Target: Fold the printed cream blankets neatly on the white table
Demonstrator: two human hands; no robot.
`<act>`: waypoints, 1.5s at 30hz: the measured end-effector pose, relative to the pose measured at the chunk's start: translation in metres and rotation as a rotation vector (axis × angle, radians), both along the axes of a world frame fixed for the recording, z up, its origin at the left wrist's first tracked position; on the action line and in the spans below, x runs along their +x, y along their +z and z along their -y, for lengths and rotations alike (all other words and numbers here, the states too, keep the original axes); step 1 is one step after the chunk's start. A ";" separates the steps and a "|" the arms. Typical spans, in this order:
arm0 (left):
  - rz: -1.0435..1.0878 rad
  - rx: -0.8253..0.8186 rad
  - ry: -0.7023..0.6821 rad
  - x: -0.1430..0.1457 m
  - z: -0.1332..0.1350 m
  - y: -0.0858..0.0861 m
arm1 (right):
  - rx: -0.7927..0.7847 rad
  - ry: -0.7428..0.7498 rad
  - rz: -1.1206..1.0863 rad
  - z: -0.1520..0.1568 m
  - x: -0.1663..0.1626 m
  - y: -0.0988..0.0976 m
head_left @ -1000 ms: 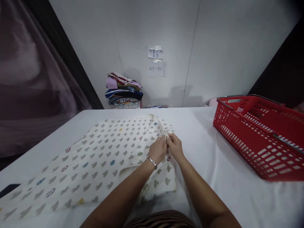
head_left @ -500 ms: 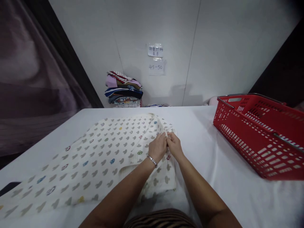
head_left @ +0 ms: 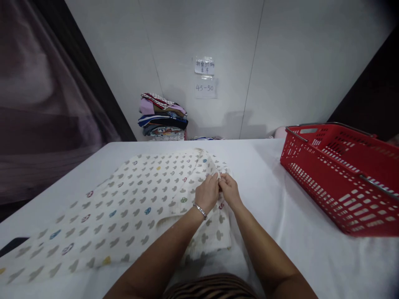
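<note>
A cream cloth (head_left: 124, 203) printed with grey and coloured mushrooms lies spread over the table, its right part folded over on itself. My left hand (head_left: 207, 193), with a silver bracelet at the wrist, pinches a raised edge of this cloth. Right beside it, my right hand (head_left: 229, 190) is closed on the same edge, the two hands nearly touching. The fingertips are partly hidden behind the knuckles and the fabric. Below my left forearm a curled edge of the folded layer shows.
A red plastic basket (head_left: 330, 174) with metal handles stands on the white table (head_left: 262, 249) at the right. Behind the far edge is a stack of folded fabrics (head_left: 163, 118). Paper signs (head_left: 205, 88) hang on the wall. A dark flat object (head_left: 12, 245) shows at the left.
</note>
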State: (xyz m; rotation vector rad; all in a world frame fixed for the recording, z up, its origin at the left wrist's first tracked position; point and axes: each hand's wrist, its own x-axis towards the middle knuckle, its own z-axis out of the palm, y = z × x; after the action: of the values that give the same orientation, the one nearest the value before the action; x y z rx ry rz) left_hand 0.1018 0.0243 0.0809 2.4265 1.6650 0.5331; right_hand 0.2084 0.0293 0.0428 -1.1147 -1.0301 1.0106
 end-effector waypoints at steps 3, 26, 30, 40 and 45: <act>0.001 0.012 -0.004 0.001 0.002 0.000 | 0.011 -0.024 0.026 -0.001 0.001 -0.002; -0.081 0.108 -0.004 0.000 -0.001 0.007 | 0.028 -0.018 0.079 -0.001 0.003 0.000; -0.090 0.121 -0.014 0.001 0.000 0.005 | 0.048 -0.040 0.107 0.000 0.003 0.001; -0.040 0.114 -0.043 -0.001 -0.001 0.006 | 0.114 -0.041 0.122 0.002 0.002 0.004; 0.073 0.099 -0.097 -0.002 -0.002 0.005 | 0.081 -0.009 0.018 0.003 0.002 0.008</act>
State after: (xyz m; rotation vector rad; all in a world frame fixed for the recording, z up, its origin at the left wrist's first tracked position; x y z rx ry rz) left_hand 0.1001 0.0259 0.0856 2.5085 1.5174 0.6954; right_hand 0.2101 0.0262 0.0509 -1.0631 -1.0698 0.9451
